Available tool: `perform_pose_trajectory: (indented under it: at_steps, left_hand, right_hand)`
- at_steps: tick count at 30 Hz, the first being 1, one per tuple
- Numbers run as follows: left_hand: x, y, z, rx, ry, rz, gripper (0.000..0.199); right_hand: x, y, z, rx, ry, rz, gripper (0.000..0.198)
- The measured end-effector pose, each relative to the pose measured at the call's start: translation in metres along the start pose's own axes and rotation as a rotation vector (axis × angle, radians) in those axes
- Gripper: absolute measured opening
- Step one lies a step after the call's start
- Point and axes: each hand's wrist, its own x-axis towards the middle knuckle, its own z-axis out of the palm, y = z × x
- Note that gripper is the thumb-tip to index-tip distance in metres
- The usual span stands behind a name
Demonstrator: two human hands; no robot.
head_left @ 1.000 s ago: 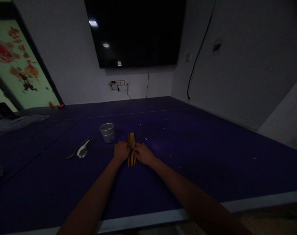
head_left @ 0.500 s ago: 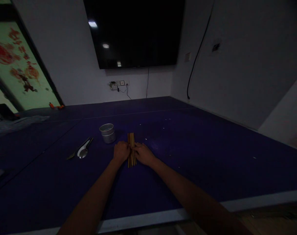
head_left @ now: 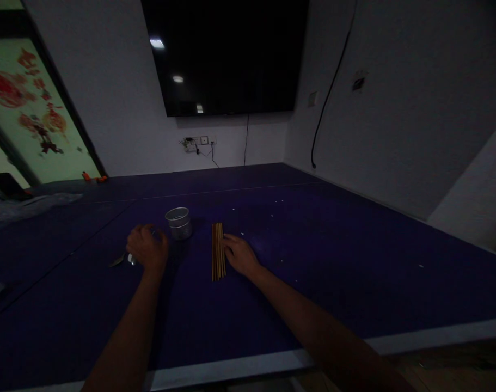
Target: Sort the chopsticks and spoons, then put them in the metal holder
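Observation:
My left hand (head_left: 146, 247) hovers over the cutlery at the left, thumb apart from its curved fingers. It covers most of the spoons; just a shiny piece of a spoon (head_left: 132, 259) and the end of a fork (head_left: 117, 261) stick out beside it. Whether the fingers touch them is hard to see. Several wooden chopsticks (head_left: 218, 258) lie side by side on the purple surface in front of me. With its fingers stretched out, my right hand (head_left: 239, 255) rests against their right side. A silver metal cup with a perforated-looking side (head_left: 179, 226) stands upright between the cutlery and the chopsticks.
The purple tabletop (head_left: 333, 261) has a pale front edge and small white scraps (head_left: 271, 216) on it. Clear plastic sheeting (head_left: 35, 204) lies at the far left, near an orange object (head_left: 95, 177). A dark television (head_left: 231, 54) hangs on the wall behind.
My left hand has left the chopsticks and moved left over the spoons and fork. My right hand stays by the chopsticks, which now lie slightly more spread.

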Motion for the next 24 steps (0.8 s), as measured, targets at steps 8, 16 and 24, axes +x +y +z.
perform_pose_trajectory:
  at_steps: [8,16,24]
  left_hand:
    - [0.0,-0.047,0.009,0.278,-0.299,-0.275,0.037]
    - [0.006,-0.049,0.013,0.287,-0.385,-0.319,0.034]
    - [0.007,-0.048,0.012,0.219,-0.404,-0.306,0.038]
  right_hand:
    - [-0.001,0.002,0.003,0.029,0.008,-0.003,0.037]
    - [-0.001,0.002,0.003,0.025,-0.017,-0.005,0.037]
    - [-0.002,0.0,0.001,0.019,-0.023,-0.001,0.037]
